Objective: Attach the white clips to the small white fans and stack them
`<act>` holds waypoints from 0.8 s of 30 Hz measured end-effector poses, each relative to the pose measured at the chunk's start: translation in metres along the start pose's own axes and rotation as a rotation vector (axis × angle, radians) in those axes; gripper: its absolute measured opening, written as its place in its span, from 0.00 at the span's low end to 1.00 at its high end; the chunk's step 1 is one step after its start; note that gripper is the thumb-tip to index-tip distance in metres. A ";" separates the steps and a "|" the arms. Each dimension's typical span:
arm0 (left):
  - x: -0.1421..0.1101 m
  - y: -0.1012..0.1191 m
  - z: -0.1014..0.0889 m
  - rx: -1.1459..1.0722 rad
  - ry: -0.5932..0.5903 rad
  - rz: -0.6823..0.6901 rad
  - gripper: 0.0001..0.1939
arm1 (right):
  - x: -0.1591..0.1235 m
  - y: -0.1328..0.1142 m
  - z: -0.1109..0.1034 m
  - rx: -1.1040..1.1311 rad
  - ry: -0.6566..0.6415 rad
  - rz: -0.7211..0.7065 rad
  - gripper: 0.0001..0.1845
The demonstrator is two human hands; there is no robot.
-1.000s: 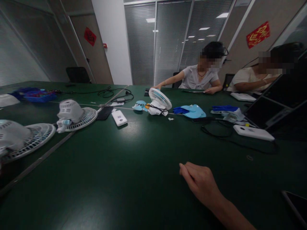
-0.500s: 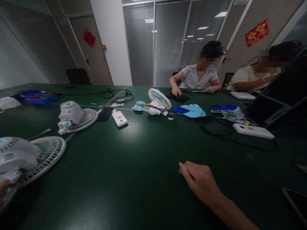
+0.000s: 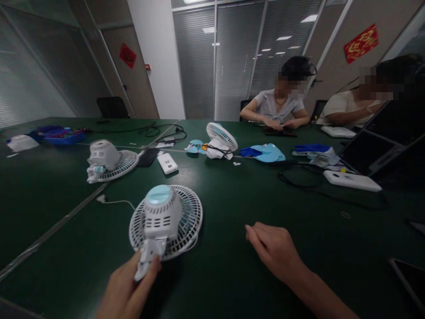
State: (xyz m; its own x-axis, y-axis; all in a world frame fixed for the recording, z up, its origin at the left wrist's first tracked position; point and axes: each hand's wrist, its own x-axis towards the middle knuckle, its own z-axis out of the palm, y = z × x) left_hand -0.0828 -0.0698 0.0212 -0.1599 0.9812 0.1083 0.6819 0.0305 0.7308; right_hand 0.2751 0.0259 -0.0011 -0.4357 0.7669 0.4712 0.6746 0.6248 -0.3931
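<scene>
My left hand (image 3: pixel 124 285) grips the white clip-like base of a small electric fan (image 3: pixel 162 215), thumb on one side and fingers on the other. The fan has a white vented motor housing with a light-blue cap, and its round grille faces down at the table. A white cord with a plug (image 3: pixel 101 199) trails from it to the left. My right hand (image 3: pixel 277 246) rests on the table to the right of the fan, fingers curled closed. No object shows in it, though the palm side is hidden.
On the green table (image 3: pixel 219 274) lie a second fan (image 3: pixel 104 155), a third fan (image 3: pixel 221 144), a white power bank (image 3: pixel 168 163), light-blue blades (image 3: pixel 268 153), another white device (image 3: pixel 352 180) and black cables (image 3: pixel 299 184). A blue tray (image 3: pixel 64 137) stands far left. Two people sit opposite.
My left hand has brought the fan from the far left edge to the table's middle front. My right hand has stayed in place. The person opposite has drawn their hands together.
</scene>
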 end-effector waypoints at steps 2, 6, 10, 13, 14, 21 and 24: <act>0.019 0.018 0.025 -0.029 -0.157 0.067 0.26 | 0.000 -0.002 -0.002 -0.007 0.029 -0.036 0.24; 0.053 0.053 0.065 -0.041 -0.329 0.225 0.21 | -0.001 -0.004 -0.009 0.006 0.090 -0.121 0.17; 0.070 0.077 0.097 -0.053 -0.459 0.332 0.15 | -0.001 -0.009 -0.014 -0.018 0.147 -0.178 0.14; 0.070 0.085 0.114 -0.057 -0.498 0.380 0.11 | 0.000 -0.016 -0.016 -0.063 0.125 -0.232 0.16; 0.069 0.086 0.117 -0.046 -0.508 0.394 0.09 | 0.001 -0.018 -0.017 -0.071 0.104 -0.260 0.17; 0.050 0.078 0.109 0.225 -0.647 0.545 0.04 | 0.001 -0.030 -0.012 -0.026 -0.078 -0.397 0.18; 0.044 0.073 0.103 0.291 -0.630 0.594 0.09 | -0.002 -0.034 -0.008 0.004 -0.056 -0.456 0.17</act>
State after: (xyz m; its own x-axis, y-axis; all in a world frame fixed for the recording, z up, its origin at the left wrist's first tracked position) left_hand 0.0331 -0.0044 0.0100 0.6356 0.7711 -0.0380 0.6946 -0.5497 0.4640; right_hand 0.2578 0.0019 0.0183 -0.7192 0.4198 0.5537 0.4040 0.9009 -0.1584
